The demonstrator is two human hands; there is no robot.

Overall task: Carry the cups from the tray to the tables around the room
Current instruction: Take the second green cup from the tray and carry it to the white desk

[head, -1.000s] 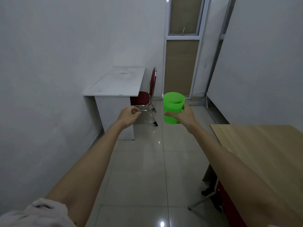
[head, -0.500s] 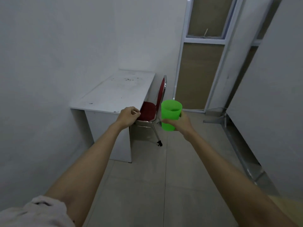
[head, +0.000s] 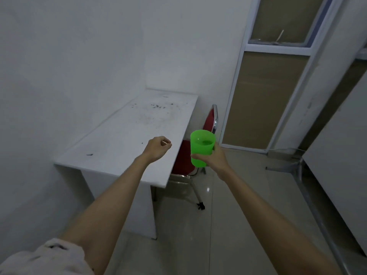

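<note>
A bright green plastic cup (head: 201,148) is upright in my right hand (head: 215,158), which grips it from the right and below, in the air just right of the white table's edge. Liquid shows inside the cup. The white table (head: 127,139) stands against the left wall, its top dusty with small dark specks. My left hand (head: 157,147) hovers over the table's right side with its fingers curled shut and nothing in it. No tray is in view.
A red chair (head: 185,161) with chrome legs is tucked under the table's right side. A brown door panel (head: 264,98) in a pale frame stands behind. A white partition (head: 337,155) rises at the right. Glossy tiled floor (head: 228,215) lies between.
The view has closed in on the white table, which looks larger and nearer. Both hands kept their pose, the cup still in my right hand. The wooden table seen earlier has left view.
</note>
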